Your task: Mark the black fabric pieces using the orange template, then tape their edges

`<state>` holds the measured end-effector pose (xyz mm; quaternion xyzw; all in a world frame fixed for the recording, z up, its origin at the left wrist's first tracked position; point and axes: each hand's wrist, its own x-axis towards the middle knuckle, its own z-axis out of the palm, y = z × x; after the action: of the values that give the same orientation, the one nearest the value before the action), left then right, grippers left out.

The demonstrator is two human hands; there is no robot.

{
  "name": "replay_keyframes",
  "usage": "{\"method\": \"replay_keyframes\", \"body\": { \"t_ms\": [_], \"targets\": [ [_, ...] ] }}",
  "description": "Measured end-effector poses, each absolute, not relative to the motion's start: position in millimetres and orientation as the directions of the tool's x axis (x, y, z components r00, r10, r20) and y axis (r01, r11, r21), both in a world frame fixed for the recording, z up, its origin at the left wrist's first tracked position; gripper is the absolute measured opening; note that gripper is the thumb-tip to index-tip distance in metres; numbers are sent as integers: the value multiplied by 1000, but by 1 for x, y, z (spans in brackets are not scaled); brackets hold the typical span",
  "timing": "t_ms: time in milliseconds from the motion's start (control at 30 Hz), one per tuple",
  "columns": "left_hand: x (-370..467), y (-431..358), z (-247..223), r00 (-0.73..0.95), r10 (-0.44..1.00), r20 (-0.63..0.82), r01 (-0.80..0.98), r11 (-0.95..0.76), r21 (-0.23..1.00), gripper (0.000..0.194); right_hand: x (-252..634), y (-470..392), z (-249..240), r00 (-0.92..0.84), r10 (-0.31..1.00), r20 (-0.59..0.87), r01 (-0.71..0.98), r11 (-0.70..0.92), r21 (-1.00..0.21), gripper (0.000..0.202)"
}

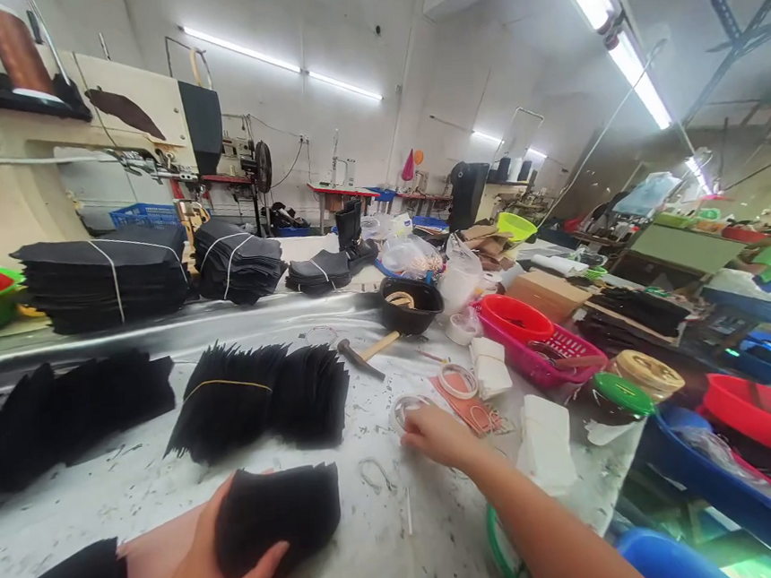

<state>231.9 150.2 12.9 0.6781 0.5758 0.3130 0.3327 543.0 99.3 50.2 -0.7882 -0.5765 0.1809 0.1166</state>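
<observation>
My left hand (pixel 210 556) is wrapped around a thick stack of black cut pieces (pixel 280 514), thumb across the near side and fingers behind. My right hand (pixel 431 433) reaches out over the table, its fingers curled at the edge of a pale roll of tape (pixel 406 406); the fingertips are partly hidden. A thin loop of string (pixel 375 475) lies between the hands. Beyond them stand a bundle of black pieces (pixel 216 398) with a yellowish band and a loose black stack (pixel 310 394). Another white tape roll (pixel 457 380) rests on a reddish sheet (pixel 463 408).
A hammer (pixel 365 358) lies near a black bowl (pixel 410 305). Tied black stacks (pixel 105 277) line the table's back. To the right are a pink basket (pixel 573 353), white bundles (pixel 546 441), a green-lidded jar (pixel 617 399) and a blue tub (pixel 684 456) beside the table edge.
</observation>
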Motion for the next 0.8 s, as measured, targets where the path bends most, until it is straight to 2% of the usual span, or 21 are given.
{"method": "replay_keyframes", "body": {
  "t_ms": [67,200,267,367,433,500,600,700,800],
  "targets": [
    [236,143,25,192,981,35,552,-138,822,81,540,100,46,279,947,-159,795,-321,-516,19],
    [230,136,35,132,991,9,552,-81,830,81,543,104,44,373,920,-117,553,-322,-768,20],
    [219,138,35,114,993,-11,572,-57,819,84,541,103,46,462,885,-58,388,-260,-884,19],
    [201,142,41,130,991,28,630,-104,770,89,529,92,55,590,807,26,127,-61,-990,28],
    [195,140,51,158,976,147,625,-214,751,84,512,80,63,628,777,49,-29,86,-996,37],
    [196,132,64,225,917,331,545,-400,737,71,488,65,70,628,776,58,-147,192,-970,42],
    [204,105,80,317,805,501,393,-593,703,49,442,43,78,572,819,40,-376,306,-875,38],
    [211,67,88,409,763,500,293,-629,720,33,390,21,83,440,898,-20,-649,302,-698,28],
    [209,32,91,462,770,440,210,-577,790,30,341,-1,85,328,943,-58,-712,207,-671,27]
  ]
}}
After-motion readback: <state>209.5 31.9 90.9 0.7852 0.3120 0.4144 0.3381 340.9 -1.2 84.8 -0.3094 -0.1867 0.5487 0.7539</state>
